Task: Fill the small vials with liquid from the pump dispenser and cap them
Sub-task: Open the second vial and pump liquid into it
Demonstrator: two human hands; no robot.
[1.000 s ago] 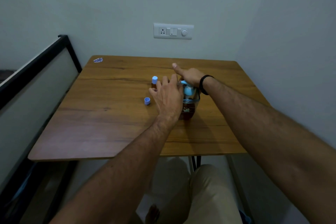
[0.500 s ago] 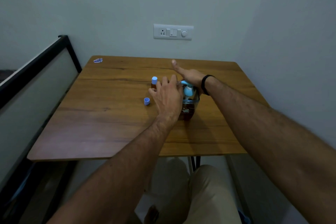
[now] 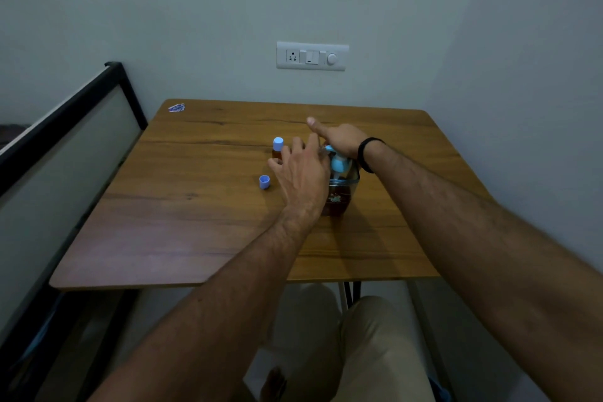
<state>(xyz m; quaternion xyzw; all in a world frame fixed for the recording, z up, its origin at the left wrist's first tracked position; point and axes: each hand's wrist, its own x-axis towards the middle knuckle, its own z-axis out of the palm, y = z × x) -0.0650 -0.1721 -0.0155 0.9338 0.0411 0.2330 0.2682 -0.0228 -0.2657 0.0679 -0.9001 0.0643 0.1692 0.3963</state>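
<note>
Table (image 3: 202, 222): wooden, carrying everything below.
Pump dispenser (image 3: 339, 188): sitting mid-table, brown liquid inside.
Right hand (image 3: 342, 140): resting on the pump head, fingers straight.
Left hand (image 3: 303, 173): reaching at the spout; grip cannot be told.
Capped vial (image 3: 277, 148): standing just left of the left hand.
Loose cap (image 3: 264, 182): lying near the vial.

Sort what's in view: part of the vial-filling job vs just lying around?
Job:
pump dispenser
capped vial
loose blue cap
left hand
right hand, on the pump

Lying about:
blue sticker at the table's far-left corner
wall switch plate
</note>
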